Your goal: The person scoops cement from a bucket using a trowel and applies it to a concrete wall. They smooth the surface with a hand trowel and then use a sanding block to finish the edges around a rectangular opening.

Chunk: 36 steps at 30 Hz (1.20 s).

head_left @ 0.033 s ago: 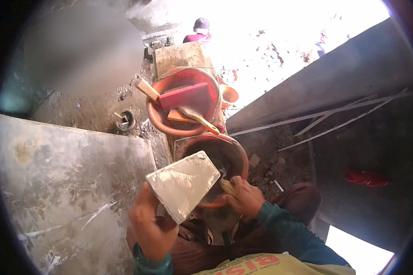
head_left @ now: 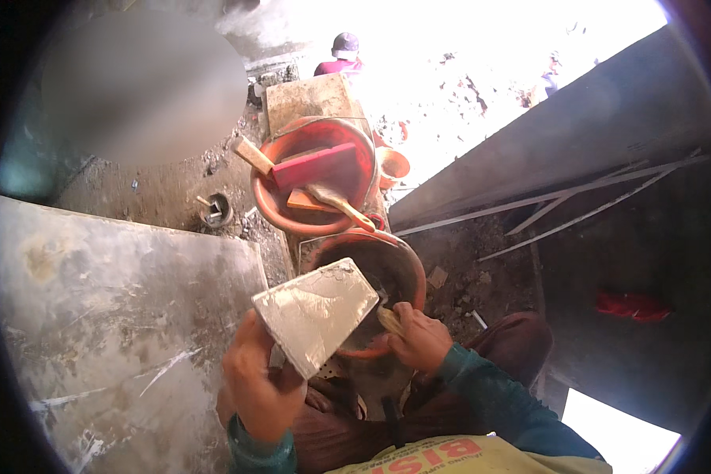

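My left hand (head_left: 262, 387) is closed on a trapezoid-shaped plastering board (head_left: 320, 314), gripping it from beneath. Its upper face carries a smooth, wet, cream-grey layer, and whatever handle it has is hidden. Just to the right, my right hand (head_left: 423, 341) is wrapped round the pale wooden handle (head_left: 389, 320) of a tool that looks like a trowel; a glint of metal shows beyond it, but most of the blade cannot be made out. Both hands are over the near edge of an orange bucket (head_left: 412, 257), whose inside is dark and partly covered by the board.
Beyond the bucket stands an orange basin (head_left: 264, 199) holding a red float (head_left: 314, 163) and a wooden-handled tool (head_left: 341, 207). A plank (head_left: 312, 96) lies behind it. Grey panels flank me left (head_left: 126, 292) and right (head_left: 608, 134). A person (head_left: 344, 55) is in the background.
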Each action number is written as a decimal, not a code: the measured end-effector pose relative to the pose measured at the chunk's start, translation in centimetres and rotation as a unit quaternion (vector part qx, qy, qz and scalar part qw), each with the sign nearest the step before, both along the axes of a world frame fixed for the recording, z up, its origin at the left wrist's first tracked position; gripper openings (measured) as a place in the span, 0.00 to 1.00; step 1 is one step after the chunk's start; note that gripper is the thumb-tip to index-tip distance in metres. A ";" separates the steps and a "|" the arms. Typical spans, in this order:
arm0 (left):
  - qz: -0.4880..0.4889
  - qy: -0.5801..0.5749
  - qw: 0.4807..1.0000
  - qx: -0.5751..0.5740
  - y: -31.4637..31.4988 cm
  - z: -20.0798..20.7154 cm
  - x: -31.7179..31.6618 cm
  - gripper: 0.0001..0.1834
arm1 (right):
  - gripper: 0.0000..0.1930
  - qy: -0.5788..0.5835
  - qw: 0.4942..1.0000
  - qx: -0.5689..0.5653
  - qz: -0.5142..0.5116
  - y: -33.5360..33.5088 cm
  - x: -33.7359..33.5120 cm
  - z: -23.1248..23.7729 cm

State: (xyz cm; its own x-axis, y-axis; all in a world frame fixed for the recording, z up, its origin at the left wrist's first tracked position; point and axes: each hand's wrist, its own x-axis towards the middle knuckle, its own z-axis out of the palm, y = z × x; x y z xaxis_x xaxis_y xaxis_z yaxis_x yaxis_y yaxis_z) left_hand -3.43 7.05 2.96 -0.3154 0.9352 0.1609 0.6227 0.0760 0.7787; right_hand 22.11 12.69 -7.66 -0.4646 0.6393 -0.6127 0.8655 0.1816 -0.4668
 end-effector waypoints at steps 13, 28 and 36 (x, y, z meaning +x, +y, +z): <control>0.022 0.015 0.999 0.031 -1.2 -1.4 2.7 0.20 | 0.27 0.167 0.980 0.035 -0.097 -1.5 7.0 8.5; 0.057 -0.066 0.991 -0.097 -1.4 -4.9 8.4 0.16 | 0.35 0.388 0.904 0.043 -0.176 -8.0 7.0 4.0; 0.080 -0.045 0.994 -0.055 -1.5 -6.2 10.1 0.16 | 0.36 0.368 0.913 0.069 -0.162 -11.6 5.0 2.7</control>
